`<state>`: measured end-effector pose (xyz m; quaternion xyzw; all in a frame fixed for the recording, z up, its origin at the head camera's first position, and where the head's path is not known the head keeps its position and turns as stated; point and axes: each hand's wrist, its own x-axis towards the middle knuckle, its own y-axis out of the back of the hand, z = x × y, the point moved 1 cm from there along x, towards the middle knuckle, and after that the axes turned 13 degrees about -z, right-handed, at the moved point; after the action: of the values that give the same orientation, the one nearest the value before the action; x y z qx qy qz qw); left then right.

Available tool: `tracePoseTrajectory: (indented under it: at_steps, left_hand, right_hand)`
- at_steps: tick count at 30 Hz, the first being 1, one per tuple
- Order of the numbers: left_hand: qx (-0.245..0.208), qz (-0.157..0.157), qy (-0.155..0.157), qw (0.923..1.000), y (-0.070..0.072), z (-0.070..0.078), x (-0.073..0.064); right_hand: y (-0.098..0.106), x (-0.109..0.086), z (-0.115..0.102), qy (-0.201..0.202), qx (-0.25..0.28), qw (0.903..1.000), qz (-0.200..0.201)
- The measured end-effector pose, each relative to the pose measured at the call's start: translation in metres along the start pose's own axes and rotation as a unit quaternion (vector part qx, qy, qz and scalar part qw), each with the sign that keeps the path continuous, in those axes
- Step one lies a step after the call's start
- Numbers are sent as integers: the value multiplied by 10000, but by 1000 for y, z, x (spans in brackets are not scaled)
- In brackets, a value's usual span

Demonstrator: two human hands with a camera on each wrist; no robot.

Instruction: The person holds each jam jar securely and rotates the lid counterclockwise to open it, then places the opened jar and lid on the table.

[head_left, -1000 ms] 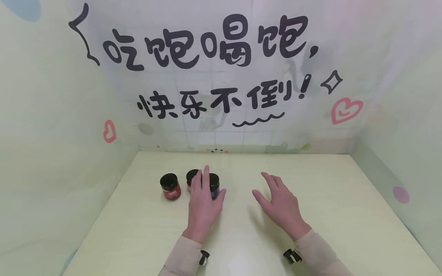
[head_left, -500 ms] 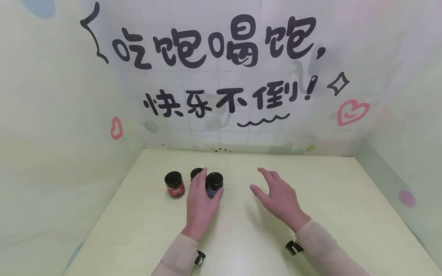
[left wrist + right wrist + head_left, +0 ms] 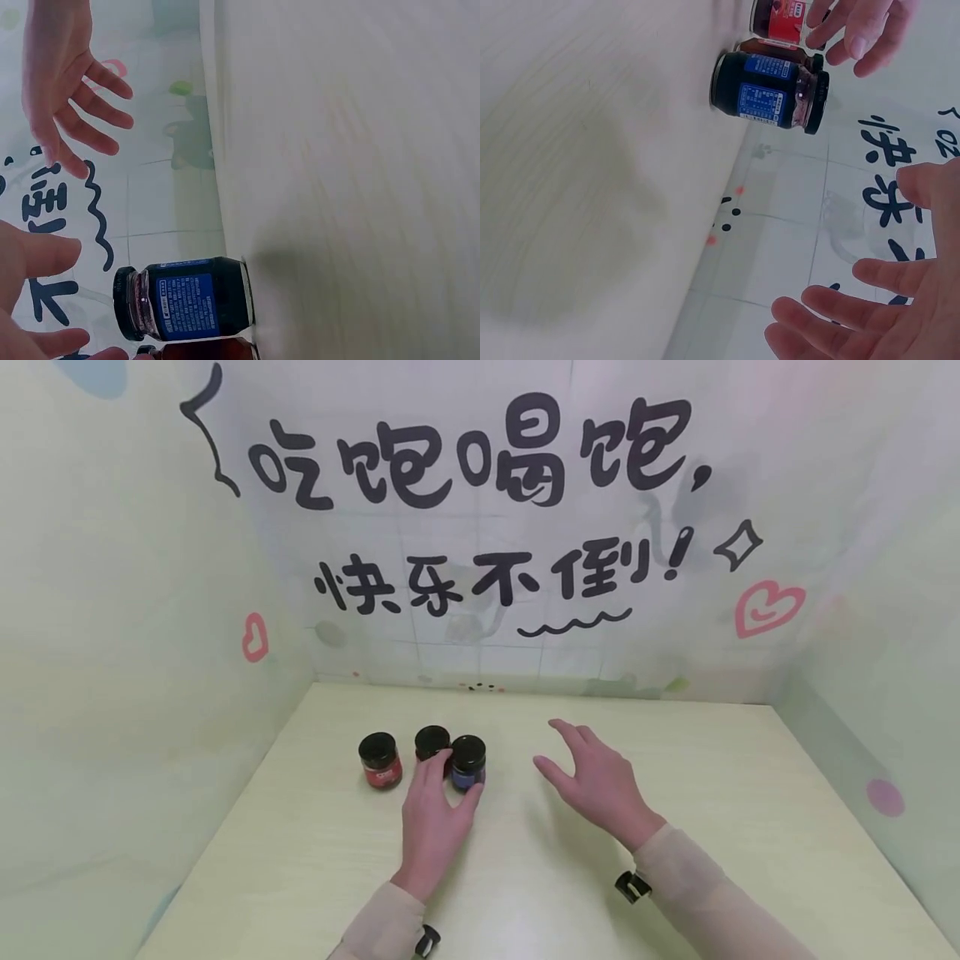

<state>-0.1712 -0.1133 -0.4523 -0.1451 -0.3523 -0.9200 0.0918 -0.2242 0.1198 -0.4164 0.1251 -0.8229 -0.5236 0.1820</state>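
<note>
A dark jar with a blue label and a black lid stands on the table. Just behind it and to its left is another black-lidded jar, partly covered by my left hand. That hand hovers with relaxed fingers and thumb spread close to the blue-labelled jar; the left wrist view shows a gap between thumb and lid. Further left stands a jar with a red label, upright and apart from the others. My right hand hangs in the air right of the jars, fingers loosely extended, holding nothing.
The pale wooden table is boxed in by a printed back cloth with large black characters and by cloth sides at left and right. Both wrists carry small black bands, the right one showing below its sleeve.
My left hand has drawn slightly back toward me, uncovering more of the middle and blue-labelled jars. The right hand has shifted a little left. The head view has turned slightly left.
</note>
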Motion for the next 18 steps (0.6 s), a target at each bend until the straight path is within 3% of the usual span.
tracePoseTrajectory:
  at_steps: [18]
  left_hand:
    - [-846, -404, 869, 9918, -8, -23, 6]
  right_hand:
    - [-8, 16, -20, 392, 42, 9989, -263]
